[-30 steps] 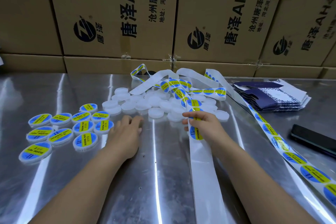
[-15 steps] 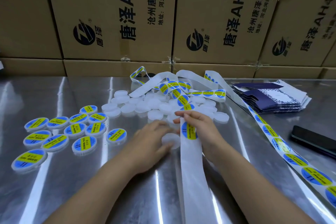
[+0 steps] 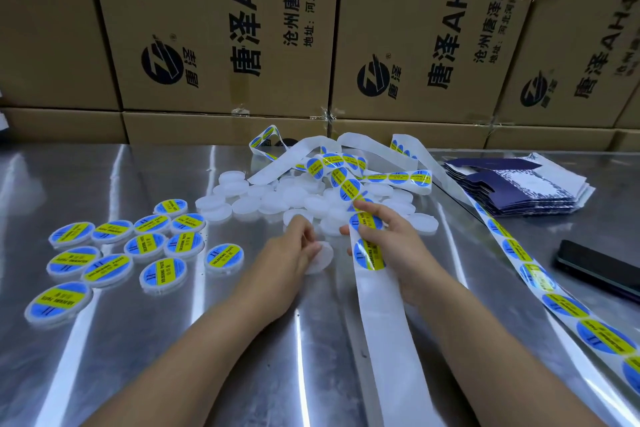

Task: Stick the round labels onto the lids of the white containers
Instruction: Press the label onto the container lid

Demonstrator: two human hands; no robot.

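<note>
My left hand point(image 3: 289, 255) holds a plain white container point(image 3: 320, 257) at the middle of the steel table, its lid tilted toward the right. My right hand point(image 3: 388, 246) grips the white backing strip point(image 3: 382, 319), fingers curled over a blue-and-yellow round label point(image 3: 367, 220); another label point(image 3: 370, 254) sits just below on the strip. Behind the hands lies a pile of unlabelled white containers point(image 3: 277, 198). Several labelled containers point(image 3: 121, 253) lie flat at the left.
Tangled label strip point(image 3: 346, 170) heaps over the pile, and a long run of labels point(image 3: 540, 281) trails to the right front. A stack of dark blue flat cartons point(image 3: 519, 189) and a black phone point(image 3: 599, 270) lie at the right. Cardboard boxes point(image 3: 225, 45) wall the back.
My left hand left the labelled group, picked up a white container and brought it beside the strip. My right hand pulled the strip along, so a new label sits under its fingers.
</note>
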